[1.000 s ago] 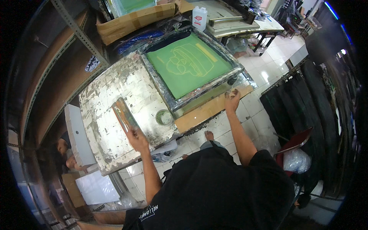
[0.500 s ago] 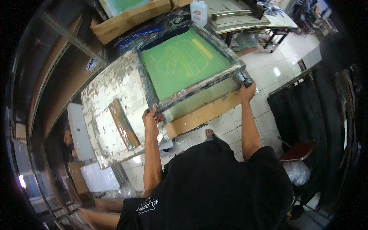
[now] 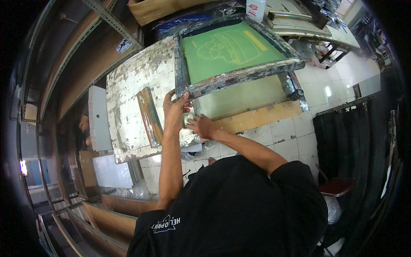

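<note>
A screen-printing frame (image 3: 239, 78) with a green mesh (image 3: 231, 51) bearing a yellowish line drawing is tilted up, its near side raised above a pale board (image 3: 244, 97). At its near left corner my left hand (image 3: 174, 112) grips the frame, thumb on top. Just below that corner, my right hand (image 3: 204, 127) has its fingers curled against a small, round, pale greenish-white thing (image 3: 187, 120), possibly a tape roll and partly hidden by both hands. A wooden-handled squeegee (image 3: 150, 116) lies left of my left hand on the worn white table (image 3: 128, 92).
At the board's right corner sits a dark knob (image 3: 296, 94). A white jug (image 3: 256, 9) and a cardboard box (image 3: 171, 10) stand behind the frame. Metal shelving (image 3: 109, 21) runs along the left. Black panels (image 3: 346, 137) and a dark red seat (image 3: 338, 187) are on the right.
My right hand has left the knob at the right corner and moved left to the round pale thing beside my left hand. The left hand stays on the frame; the view has shifted.
</note>
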{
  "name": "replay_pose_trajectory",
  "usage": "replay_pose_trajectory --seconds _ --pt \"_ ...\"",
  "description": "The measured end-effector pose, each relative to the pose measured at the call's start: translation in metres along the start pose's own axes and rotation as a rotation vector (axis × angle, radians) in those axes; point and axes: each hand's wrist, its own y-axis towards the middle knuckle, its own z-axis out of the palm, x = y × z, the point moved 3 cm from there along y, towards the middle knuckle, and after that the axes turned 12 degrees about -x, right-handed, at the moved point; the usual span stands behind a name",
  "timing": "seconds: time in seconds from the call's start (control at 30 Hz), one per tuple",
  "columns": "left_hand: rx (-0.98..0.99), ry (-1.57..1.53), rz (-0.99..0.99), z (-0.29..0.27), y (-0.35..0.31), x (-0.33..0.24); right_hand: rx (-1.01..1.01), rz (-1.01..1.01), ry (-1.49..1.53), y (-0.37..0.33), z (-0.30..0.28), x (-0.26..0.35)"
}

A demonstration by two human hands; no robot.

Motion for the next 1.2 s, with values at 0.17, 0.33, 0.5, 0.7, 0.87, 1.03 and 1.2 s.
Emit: replay_pose_trajectory --seconds 0.17,0.33,0.5,0.7,0.87,1.03,1.2 --pt "-0.012 0.005 -0.052 -0.006 0.001 0.021 -0.173 0.431 -0.041 -0.051 -0.004 -0.049" --pt "-0.014 0.037 -0.1 -0.004 0.0 0.055 -0.346 0.759 -0.167 -0.157 -0.052 -0.113" --pt "-0.056 0.05 -0.165 -0.001 0.0 0.102 -0.503 0.772 0.032 -0.177 -0.079 -0.101" --pt "-0.095 0.045 -0.193 -0.009 0.014 0.147 -1.177 1.007 -0.433 -0.239 -0.128 -0.15" --pt "-0.123 0.068 -0.155 0.003 0.011 0.147 -1.026 1.102 -0.269 -0.275 -0.167 -0.23" --pt "-0.086 0.064 -0.144 -0.007 0.013 0.157 -1.306 1.169 -0.295 -0.323 -0.191 -0.201" --pt "-0.131 0.273 -0.112 -0.035 -0.001 0.165 -1.52 1.518 -0.309 -0.397 -0.153 -0.124"
